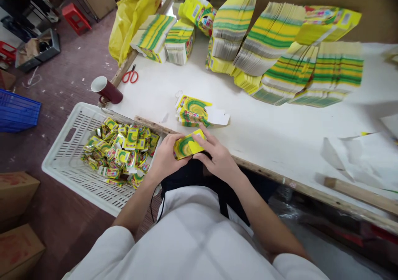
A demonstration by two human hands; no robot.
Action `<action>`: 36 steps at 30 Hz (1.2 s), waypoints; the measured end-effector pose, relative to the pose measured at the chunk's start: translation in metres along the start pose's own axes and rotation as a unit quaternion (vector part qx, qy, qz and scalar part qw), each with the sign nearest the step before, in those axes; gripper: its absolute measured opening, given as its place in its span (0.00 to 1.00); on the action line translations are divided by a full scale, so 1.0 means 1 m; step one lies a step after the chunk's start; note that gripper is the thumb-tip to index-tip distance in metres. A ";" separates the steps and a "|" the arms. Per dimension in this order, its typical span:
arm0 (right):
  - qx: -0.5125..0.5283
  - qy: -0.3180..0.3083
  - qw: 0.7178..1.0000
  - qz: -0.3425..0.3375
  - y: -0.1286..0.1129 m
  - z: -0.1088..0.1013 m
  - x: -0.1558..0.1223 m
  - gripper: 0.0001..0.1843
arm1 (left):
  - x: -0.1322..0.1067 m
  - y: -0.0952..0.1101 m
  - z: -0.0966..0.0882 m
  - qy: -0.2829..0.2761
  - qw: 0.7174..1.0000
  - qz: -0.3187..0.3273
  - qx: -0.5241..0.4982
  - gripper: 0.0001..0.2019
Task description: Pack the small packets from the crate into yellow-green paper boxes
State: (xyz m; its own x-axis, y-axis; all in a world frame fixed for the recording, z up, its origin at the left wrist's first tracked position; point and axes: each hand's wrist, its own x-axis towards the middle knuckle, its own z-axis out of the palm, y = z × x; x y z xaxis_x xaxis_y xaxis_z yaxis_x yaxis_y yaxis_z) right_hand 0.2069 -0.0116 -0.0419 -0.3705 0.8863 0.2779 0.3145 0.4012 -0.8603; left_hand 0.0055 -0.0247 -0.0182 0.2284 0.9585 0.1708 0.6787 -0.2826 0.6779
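Observation:
Between my two hands, at the table's front edge, is a small yellow and green carton (184,147). My left hand (166,155) grips its left end. The fingers of my right hand (217,153) are closed on its right end, by a plain yellow flap. Just beyond my hands, a small pile of flat printed cartons (194,110) lies on the white table (248,130), with white flaps sticking out to the right. To my left, a white plastic basket (62,164) holds many small folded cartons (122,153) of the same print.
Bundled stacks of flat cartons (270,35) stand along the table's far side. Red-handled scissors (129,76) and a maroon mug (107,90) are at the left edge, near a yellow bag (133,18). Paper sheets (357,159) and a wooden strip (360,195) lie at right.

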 end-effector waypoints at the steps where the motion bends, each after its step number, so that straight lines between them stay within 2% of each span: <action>1: -0.008 -0.022 1.000 0.000 0.001 -0.004 0.001 0.24 | 0.001 0.000 -0.004 0.001 1.000 -0.004 -0.004 0.26; 4: -0.015 -0.070 0.997 -0.005 0.002 -0.020 0.004 0.18 | 0.005 -0.002 -0.014 -0.007 1.000 -0.002 -0.018 0.28; 7: -0.007 -0.113 0.993 -0.018 0.001 -0.030 0.008 0.17 | 0.010 -0.002 -0.017 -0.014 0.999 0.026 -0.026 0.30; 9: -0.010 -0.098 0.995 -0.009 0.001 -0.029 0.010 0.17 | 0.013 -0.001 -0.016 0.002 0.999 0.048 -0.007 0.28; 13: -0.012 -0.012 1.000 0.012 0.000 -0.015 0.013 0.16 | 0.012 -0.001 -0.015 0.045 0.998 0.043 0.017 0.26; 19: 0.007 -0.104 0.994 -0.023 0.003 -0.019 0.016 0.15 | 0.006 -0.004 -0.018 0.034 0.999 0.023 -0.009 0.29; 23: -0.031 -0.050 0.998 -0.002 -0.002 -0.017 0.016 0.15 | 0.007 -0.004 -0.015 0.053 0.998 0.028 -0.013 0.26; 26: -0.030 -0.043 0.998 -0.026 -0.004 -0.014 0.013 0.18 | 0.006 -0.006 -0.014 0.082 0.995 -0.008 -0.050 0.30; 28: -0.026 -0.022 0.999 -0.037 -0.004 -0.013 0.011 0.19 | 0.005 -0.009 -0.014 0.115 0.986 -0.057 -0.105 0.36; 30: -0.030 0.010 0.999 -0.035 -0.002 -0.012 0.010 0.19 | 0.004 -0.010 -0.011 0.136 0.965 -0.107 -0.197 0.37; 34: -0.044 0.019 0.998 -0.039 -0.001 -0.009 0.010 0.20 | 0.007 -0.006 -0.004 0.191 0.898 -0.168 -0.360 0.27; 36: -0.058 0.031 0.997 -0.041 -0.001 -0.007 0.011 0.20 | 0.008 -0.002 -0.001 0.208 0.882 -0.175 -0.385 0.26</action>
State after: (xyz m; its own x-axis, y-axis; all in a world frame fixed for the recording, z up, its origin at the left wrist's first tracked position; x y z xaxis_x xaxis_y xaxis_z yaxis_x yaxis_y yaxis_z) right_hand 0.2085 -0.0012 -0.0348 -0.3446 0.8610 0.3740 0.3852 0.4930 -0.7801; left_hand 0.0051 -0.0164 -0.0173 -0.2854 0.9584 -0.0075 -0.0560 -0.0089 0.9984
